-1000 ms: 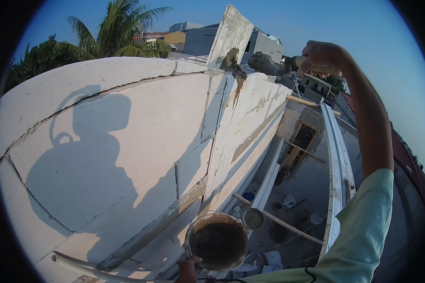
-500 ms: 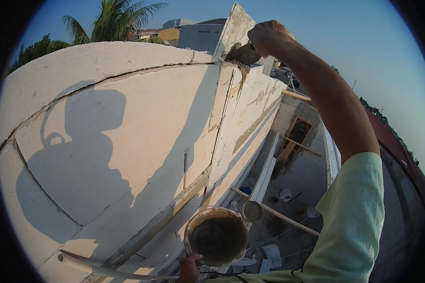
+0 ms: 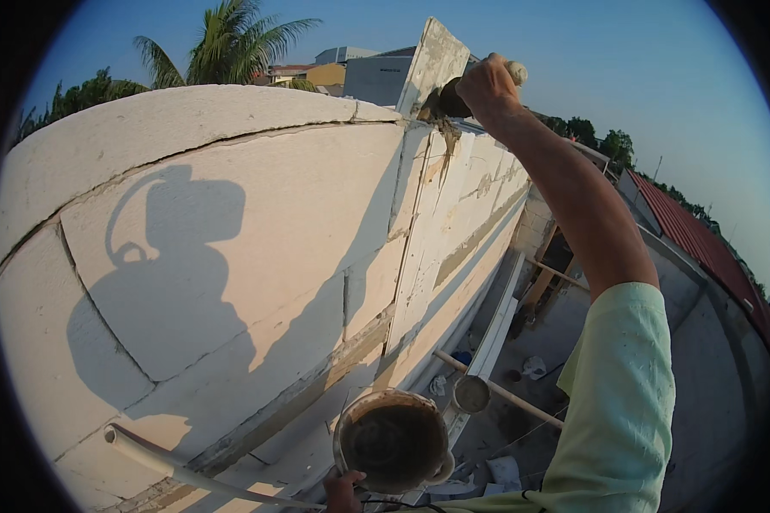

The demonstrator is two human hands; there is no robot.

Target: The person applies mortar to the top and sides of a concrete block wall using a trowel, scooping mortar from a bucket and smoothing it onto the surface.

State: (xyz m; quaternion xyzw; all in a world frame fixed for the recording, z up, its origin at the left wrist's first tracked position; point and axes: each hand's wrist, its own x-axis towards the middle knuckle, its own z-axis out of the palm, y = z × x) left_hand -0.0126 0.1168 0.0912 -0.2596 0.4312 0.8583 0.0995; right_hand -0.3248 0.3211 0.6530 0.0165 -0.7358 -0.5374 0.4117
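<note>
Raised high at the wall's top corner, my right hand (image 3: 490,90) is closed round a trowel, whose pale rounded handle end (image 3: 517,73) sticks out beyond the fist. The trowel's dark blade (image 3: 454,99) is close to an upright, mortar-smeared board (image 3: 436,64); whether they touch I cannot tell. Wet mortar (image 3: 447,132) clings to the corner below and runs down the wall. Low in the view, my left hand (image 3: 344,492) grips the rim of a round bucket (image 3: 391,440) with grey mortar inside. Its fingers are partly hidden.
The pale block wall (image 3: 257,256) fills the left side, with my shadow on it. A pipe (image 3: 188,477) crosses its foot. Far below, a floor holds a small round container (image 3: 471,394), poles (image 3: 522,400) and scraps. A red roof (image 3: 693,222) lies at right.
My right hand has turned the trowel at the board, so the handle end now shows and less of the mortar-covered blade does. The view has shifted slightly; my left hand stays on the bucket.
</note>
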